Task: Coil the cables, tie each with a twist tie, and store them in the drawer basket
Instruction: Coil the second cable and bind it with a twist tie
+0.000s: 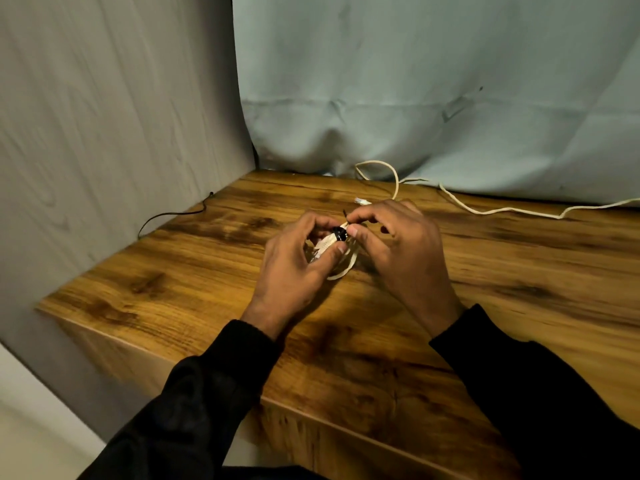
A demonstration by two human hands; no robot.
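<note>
Tying a coiled white cable (341, 268) over wooden desk (180, 271).
Left hand (294, 268) pinches coil; right hand (398, 247) fingers pinch black twist tie (340, 233).

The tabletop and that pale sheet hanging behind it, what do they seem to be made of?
The tabletop looks like wood or a wood-grain laminate: brown streaked grain, dark knots, a slight sheen. Which one, I cannot tell. The pale blue sheet seems to be thin cloth or soft plastic: it sags and shows creases and folds.
</note>
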